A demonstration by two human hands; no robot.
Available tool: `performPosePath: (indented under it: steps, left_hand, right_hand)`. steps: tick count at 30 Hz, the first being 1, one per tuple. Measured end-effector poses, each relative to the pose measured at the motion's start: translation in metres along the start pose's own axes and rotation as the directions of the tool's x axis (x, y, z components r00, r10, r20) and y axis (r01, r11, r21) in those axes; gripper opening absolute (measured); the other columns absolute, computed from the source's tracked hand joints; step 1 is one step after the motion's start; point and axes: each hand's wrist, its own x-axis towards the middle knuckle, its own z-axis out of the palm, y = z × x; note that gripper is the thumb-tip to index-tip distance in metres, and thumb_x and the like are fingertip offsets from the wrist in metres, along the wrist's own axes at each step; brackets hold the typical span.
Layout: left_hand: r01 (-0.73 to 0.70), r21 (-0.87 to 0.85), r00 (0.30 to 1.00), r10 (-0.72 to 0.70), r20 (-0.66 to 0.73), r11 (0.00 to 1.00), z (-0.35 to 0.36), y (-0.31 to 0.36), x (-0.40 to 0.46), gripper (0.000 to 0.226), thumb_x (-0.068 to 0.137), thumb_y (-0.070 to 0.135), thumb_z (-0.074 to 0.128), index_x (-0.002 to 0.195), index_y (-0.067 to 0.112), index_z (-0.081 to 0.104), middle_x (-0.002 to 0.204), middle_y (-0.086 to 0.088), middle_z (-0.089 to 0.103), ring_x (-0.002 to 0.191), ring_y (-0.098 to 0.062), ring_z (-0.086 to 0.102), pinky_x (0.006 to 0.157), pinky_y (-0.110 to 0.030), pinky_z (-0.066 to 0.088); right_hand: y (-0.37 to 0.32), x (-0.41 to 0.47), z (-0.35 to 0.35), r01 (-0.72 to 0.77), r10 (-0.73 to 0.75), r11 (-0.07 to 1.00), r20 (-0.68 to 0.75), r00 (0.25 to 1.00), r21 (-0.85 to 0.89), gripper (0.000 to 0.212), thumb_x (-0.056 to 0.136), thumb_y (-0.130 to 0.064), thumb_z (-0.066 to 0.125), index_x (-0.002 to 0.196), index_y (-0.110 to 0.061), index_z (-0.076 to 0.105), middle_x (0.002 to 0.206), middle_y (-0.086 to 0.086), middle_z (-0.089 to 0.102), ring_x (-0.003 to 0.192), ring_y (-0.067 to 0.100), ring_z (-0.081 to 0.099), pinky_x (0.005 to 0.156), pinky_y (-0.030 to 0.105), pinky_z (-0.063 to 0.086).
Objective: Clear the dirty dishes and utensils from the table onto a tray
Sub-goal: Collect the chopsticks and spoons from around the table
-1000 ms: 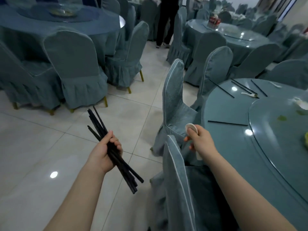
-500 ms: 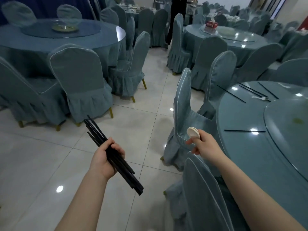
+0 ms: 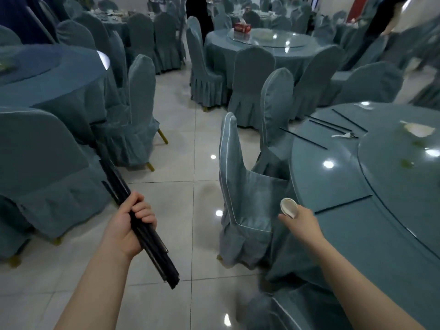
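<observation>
Chopsticks and spoon in hand, beside the round blue table point(image 3: 333, 234).
My left hand point(image 3: 128, 225) gripped the stiff, slippery bundle of black chopsticks point(image 3: 142, 225) mid-length; my right hand point(image 3: 302, 222) pinched the fragile white ceramic spoon point(image 3: 288, 207).

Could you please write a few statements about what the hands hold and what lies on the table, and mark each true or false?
1. The left hand grips a bundle of black chopsticks. True.
2. The right hand is empty. False: it holds a white spoon.
3. A single black chopstick lies on the round table near the right hand. True.
4. The table has been fully cleared. False: chopsticks and a second white spoon lie at its far side.
</observation>
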Motion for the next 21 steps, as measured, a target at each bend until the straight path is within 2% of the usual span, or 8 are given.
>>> performPosePath:
  steps: [1,2,5,7,9,12,16,21]
  left_hand:
    - [0.021,0.01,0.999,-0.022,0.035,1.0,0.011,0.008,0.021,0.051,0.032,0.021,0.097,0.061,0.022,0.055,0.046,0.011,0.038,0.036,0.0,0.038,0.037,-0.011,0.035]
    - [0.01,0.004,1.0,-0.01,0.026,1.0,0.015,0.012,0.028,0.049,0.035,0.022,0.097,0.061,0.021,0.055,0.047,0.012,0.038,0.036,0.0,0.039,0.038,-0.011,0.036]
    - [0.039,0.013,0.999,-0.039,0.029,0.999,0.037,0.019,0.074,0.02,0.073,0.032,0.067,0.068,0.023,0.05,0.046,0.011,0.038,0.037,0.001,0.04,0.039,-0.01,0.036]
    - [0.083,0.019,0.995,-0.084,0.056,0.996,0.055,0.022,0.114,0.017,0.078,0.034,0.058,0.069,0.023,0.05,0.046,0.01,0.039,0.038,0.001,0.041,0.04,-0.009,0.038]
    - [0.125,0.04,0.989,-0.128,0.079,0.991,0.076,0.026,0.153,0.015,0.078,0.032,0.059,0.07,0.022,0.051,0.047,0.011,0.041,0.039,0.001,0.042,0.041,-0.009,0.039]
    - [0.192,0.104,0.965,-0.207,0.16,0.976,0.106,0.029,0.204,0.013,0.078,0.03,0.059,0.071,0.022,0.052,0.05,0.012,0.044,0.041,0.001,0.045,0.043,-0.01,0.041]
    - [0.289,0.134,0.926,-0.312,0.211,0.948,0.147,0.028,0.261,0.018,0.085,0.03,0.058,0.069,0.021,0.057,0.057,0.012,0.051,0.046,0.001,0.049,0.046,-0.012,0.045]
    - [0.393,0.157,0.876,-0.421,0.235,0.906,0.193,0.01,0.31,0.018,0.085,0.03,0.059,0.069,0.022,0.057,0.057,0.013,0.052,0.046,0.002,0.05,0.047,-0.009,0.043]
  right_hand:
    - [-0.002,0.016,-0.001,-0.045,0.046,0.999,-0.03,0.998,0.019,0.018,0.084,-0.023,0.066,0.087,-0.007,0.061,0.08,0.006,0.062,0.078,0.027,0.058,0.064,0.031,0.04]
    - [-0.003,0.019,-0.002,-0.075,0.077,0.996,-0.03,0.997,0.037,0.018,0.084,-0.021,0.064,0.085,-0.003,0.062,0.076,0.008,0.061,0.074,0.028,0.057,0.062,0.032,0.04]
    - [0.0,0.046,-0.005,-0.165,0.166,0.986,-0.048,0.985,0.025,0.021,0.085,-0.02,0.061,0.08,0.0,0.059,0.066,0.004,0.055,0.064,0.023,0.051,0.054,0.03,0.036]
    - [0.002,0.067,-0.006,-0.228,0.229,0.973,-0.103,0.968,0.02,0.018,0.083,-0.021,0.064,0.08,-0.004,0.059,0.067,0.003,0.055,0.066,0.023,0.052,0.052,0.029,0.036]
    - [0.005,0.085,-0.008,-0.306,0.312,0.95,-0.161,0.936,0.065,0.017,0.082,-0.022,0.066,0.078,-0.008,0.058,0.065,0.002,0.056,0.067,0.024,0.054,0.052,0.028,0.036]
    - [0.014,0.098,-0.008,-0.415,0.439,0.898,-0.24,0.866,0.145,0.016,0.079,-0.021,0.064,0.07,-0.011,0.056,0.064,0.005,0.056,0.066,0.026,0.054,0.053,0.028,0.036]
    - [0.026,0.108,-0.007,-0.538,0.596,0.803,-0.316,0.739,0.256,0.024,0.077,-0.018,0.057,0.058,-0.017,0.043,0.058,0.003,0.05,0.053,0.02,0.044,0.047,0.026,0.031]
    - [0.045,0.117,-0.007,-0.664,0.72,0.692,-0.33,0.611,0.283,0.017,0.076,-0.028,0.064,0.072,-0.014,0.055,0.073,0.007,0.06,0.071,0.029,0.056,0.055,0.028,0.036]
